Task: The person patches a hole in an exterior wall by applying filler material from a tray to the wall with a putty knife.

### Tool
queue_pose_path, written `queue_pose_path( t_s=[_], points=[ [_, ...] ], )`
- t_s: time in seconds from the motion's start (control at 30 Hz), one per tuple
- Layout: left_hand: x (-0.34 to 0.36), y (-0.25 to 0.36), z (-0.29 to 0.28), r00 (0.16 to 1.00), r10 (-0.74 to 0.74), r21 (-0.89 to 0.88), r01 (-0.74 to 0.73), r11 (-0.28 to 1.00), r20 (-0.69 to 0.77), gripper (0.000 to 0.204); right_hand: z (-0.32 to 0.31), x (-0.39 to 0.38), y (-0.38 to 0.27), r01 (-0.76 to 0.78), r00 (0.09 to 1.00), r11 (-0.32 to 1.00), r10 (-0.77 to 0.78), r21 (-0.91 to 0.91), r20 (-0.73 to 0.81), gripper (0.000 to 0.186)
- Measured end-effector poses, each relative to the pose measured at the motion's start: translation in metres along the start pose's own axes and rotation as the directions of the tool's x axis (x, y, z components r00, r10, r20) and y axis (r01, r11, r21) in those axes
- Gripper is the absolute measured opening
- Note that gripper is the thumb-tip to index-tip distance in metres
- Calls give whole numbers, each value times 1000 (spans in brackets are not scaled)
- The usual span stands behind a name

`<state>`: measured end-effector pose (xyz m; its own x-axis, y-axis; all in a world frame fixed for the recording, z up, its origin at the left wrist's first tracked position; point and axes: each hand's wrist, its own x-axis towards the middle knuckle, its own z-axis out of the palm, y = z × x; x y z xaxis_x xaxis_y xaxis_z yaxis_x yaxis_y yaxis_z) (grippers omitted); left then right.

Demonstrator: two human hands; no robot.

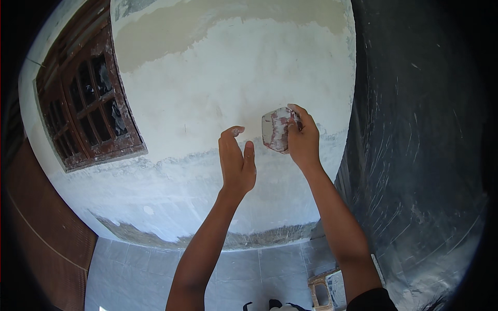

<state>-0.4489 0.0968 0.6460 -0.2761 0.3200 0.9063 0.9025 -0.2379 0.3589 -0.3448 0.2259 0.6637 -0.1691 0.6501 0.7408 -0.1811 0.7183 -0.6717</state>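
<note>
My right hand (303, 136) grips a flat, angular piece (276, 129), reddish brown and smeared with white, by its right edge; its exact kind I cannot make out. Thumb and fingers pinch it in front of the pale wall (192, 98). To its left, my left hand (236, 161) is raised with nothing in it. Its fingers are bent, the thumb stands apart, and white residue coats a fingertip. Whether either hand touches the wall I cannot tell. The wall is patchy, with a beige band at the top and bare grey areas low down.
A brown wooden window (92, 111) with dark panes is set in the wall at left. A dark sheet (415, 155) hangs at right. Below lie grey floor tiles (238, 265), with a wooden-framed object (322, 293) near my right arm. A brown panel (46, 228) stands lower left.
</note>
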Motion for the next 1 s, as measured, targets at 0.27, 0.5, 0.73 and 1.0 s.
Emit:
queue_pose_path(
  t_s=[0.27, 0.5, 0.73, 1.0],
  points=[
    [-74, 22, 3, 986, -154, -138, 161, 977, 63, 46, -19, -82, 16, -91, 995, 996, 91, -19, -30, 35],
    [-181, 40, 2, 914, -370, -162, 396, 904, 165, 45, -48, -188, 39, -351, 936, 936, 350, -2, -41, 37],
    [-281, 69, 30, 792, -538, -194, 599, 777, 289, 41, -104, -282, 69, -544, 838, 826, 530, -144, -126, 37],
    [-381, 116, 91, 659, -602, -116, 712, 692, 451, 40, -201, -371, 115, -651, 758, 712, 601, -261, -253, 38]
  ],
)
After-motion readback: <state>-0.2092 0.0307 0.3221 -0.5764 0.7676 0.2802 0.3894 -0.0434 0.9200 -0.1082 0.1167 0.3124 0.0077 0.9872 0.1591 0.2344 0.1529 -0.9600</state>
